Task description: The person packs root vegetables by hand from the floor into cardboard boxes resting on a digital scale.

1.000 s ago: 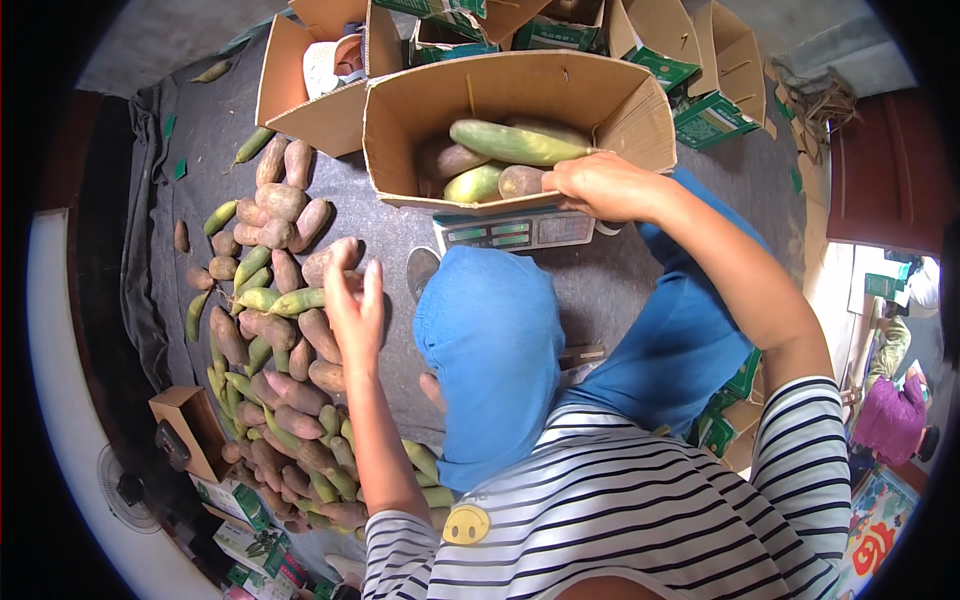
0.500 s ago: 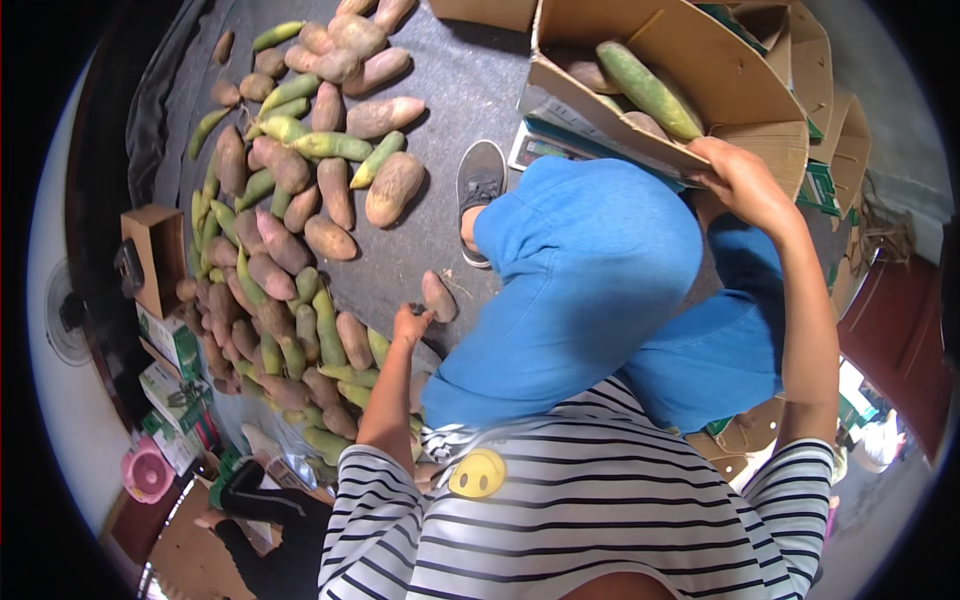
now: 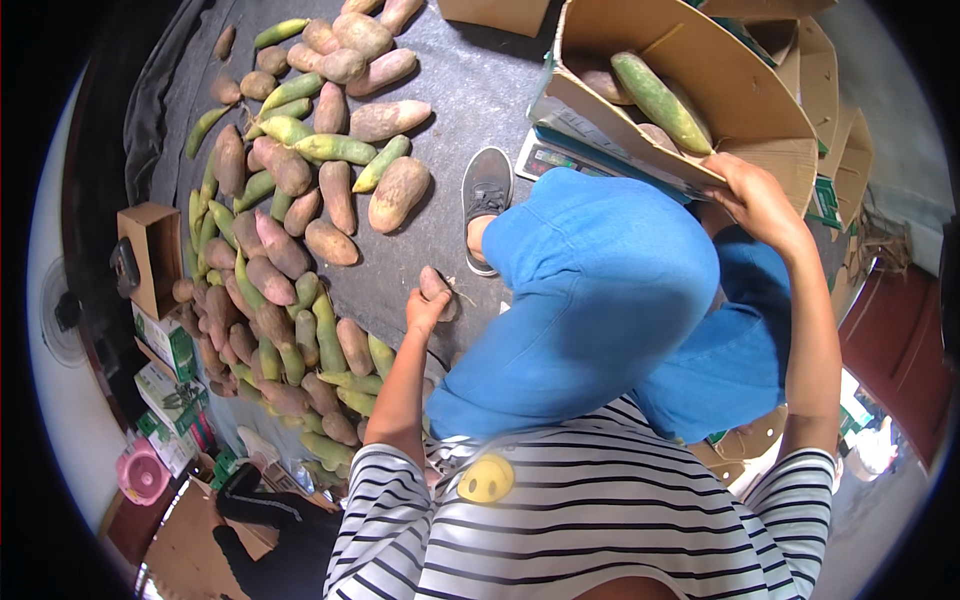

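Clutching brown tuber, steadying cardboard box

open carton: brown cardboard, top right, flaps up
scale display: flat grey panel under carton's near edge
small box: brown, open, left edge
printed cartons: green-white, stacked lower left
flat cartons: brown, green print, far right
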The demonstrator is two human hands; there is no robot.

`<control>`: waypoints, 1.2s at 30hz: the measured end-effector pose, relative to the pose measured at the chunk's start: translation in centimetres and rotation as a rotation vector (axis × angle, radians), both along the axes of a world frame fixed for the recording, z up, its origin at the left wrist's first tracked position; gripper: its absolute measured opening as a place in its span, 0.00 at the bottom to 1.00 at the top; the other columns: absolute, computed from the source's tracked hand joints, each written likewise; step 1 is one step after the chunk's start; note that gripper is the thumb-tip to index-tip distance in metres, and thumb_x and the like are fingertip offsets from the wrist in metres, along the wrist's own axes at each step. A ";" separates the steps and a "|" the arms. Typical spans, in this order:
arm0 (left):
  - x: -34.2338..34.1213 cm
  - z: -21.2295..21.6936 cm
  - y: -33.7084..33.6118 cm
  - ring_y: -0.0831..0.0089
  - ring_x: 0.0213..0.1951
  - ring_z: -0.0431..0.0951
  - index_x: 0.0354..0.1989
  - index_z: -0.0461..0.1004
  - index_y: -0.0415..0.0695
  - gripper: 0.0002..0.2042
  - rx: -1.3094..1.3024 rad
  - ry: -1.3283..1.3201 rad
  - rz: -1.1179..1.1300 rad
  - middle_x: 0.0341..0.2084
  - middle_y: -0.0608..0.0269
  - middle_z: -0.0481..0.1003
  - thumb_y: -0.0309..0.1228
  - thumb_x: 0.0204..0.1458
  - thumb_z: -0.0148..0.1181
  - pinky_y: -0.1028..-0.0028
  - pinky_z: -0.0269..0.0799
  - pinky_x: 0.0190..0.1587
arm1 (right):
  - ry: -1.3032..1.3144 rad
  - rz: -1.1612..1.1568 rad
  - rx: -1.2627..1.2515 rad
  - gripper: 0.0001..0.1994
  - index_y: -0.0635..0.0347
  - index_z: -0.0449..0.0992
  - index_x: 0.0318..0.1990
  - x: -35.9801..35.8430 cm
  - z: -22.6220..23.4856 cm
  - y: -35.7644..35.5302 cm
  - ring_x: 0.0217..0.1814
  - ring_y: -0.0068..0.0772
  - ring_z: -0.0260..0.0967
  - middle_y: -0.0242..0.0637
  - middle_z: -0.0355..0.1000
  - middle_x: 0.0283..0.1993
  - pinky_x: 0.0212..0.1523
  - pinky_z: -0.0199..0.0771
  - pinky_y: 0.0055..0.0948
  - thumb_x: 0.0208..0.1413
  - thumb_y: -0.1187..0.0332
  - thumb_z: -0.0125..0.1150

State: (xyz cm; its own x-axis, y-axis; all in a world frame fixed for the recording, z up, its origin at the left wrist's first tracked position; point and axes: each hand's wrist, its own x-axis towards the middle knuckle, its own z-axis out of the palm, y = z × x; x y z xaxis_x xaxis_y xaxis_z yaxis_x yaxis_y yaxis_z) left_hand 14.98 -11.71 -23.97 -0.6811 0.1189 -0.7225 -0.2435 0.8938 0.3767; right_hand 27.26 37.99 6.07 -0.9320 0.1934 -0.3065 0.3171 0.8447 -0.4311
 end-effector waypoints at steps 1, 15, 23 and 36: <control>-0.9 0.9 0.5 0.62 0.37 0.76 0.39 0.69 0.32 0.30 0.100 0.038 0.062 0.36 0.48 0.74 0.45 0.35 0.70 0.68 0.71 0.41 | 0.004 0.029 0.004 0.12 0.60 0.69 0.42 0.0 -0.1 0.0 0.45 0.50 0.67 0.45 0.70 0.41 0.43 0.68 0.39 0.48 0.74 0.57; -6.7 33.1 29.3 0.59 0.53 0.67 0.53 0.62 0.37 0.31 1.436 0.972 -0.265 0.50 0.49 0.68 0.24 0.37 0.69 0.60 0.62 0.55 | -0.064 0.012 0.018 0.10 0.59 0.68 0.39 0.9 0.0 0.8 0.43 0.49 0.68 0.43 0.70 0.37 0.40 0.68 0.42 0.48 0.73 0.57; -7.0 31.3 32.2 0.53 0.46 0.71 0.47 0.69 0.40 0.17 0.685 1.048 -0.906 0.44 0.49 0.69 0.25 0.47 0.59 0.63 0.67 0.48 | 0.040 0.046 0.015 0.10 0.58 0.71 0.40 1.5 -0.2 0.9 0.41 0.50 0.71 0.46 0.73 0.34 0.39 0.69 0.44 0.49 0.72 0.53; -3.9 18.6 17.0 0.62 0.43 0.72 0.46 0.68 0.35 0.16 0.498 -0.005 -0.154 0.41 0.49 0.71 0.36 0.57 0.44 0.69 0.64 0.48 | -0.071 0.050 0.003 0.10 0.56 0.73 0.39 1.3 0.1 0.7 0.43 0.47 0.71 0.44 0.73 0.38 0.42 0.69 0.43 0.47 0.70 0.55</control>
State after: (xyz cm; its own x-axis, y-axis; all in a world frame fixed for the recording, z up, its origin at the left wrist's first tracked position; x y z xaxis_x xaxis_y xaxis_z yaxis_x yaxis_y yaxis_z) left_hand 11.10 5.28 -5.39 -0.6251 0.5473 -0.5565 -0.1266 0.6324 0.7642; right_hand 28.54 38.71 6.15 -0.9167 0.1478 -0.3713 0.3037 0.8615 -0.4068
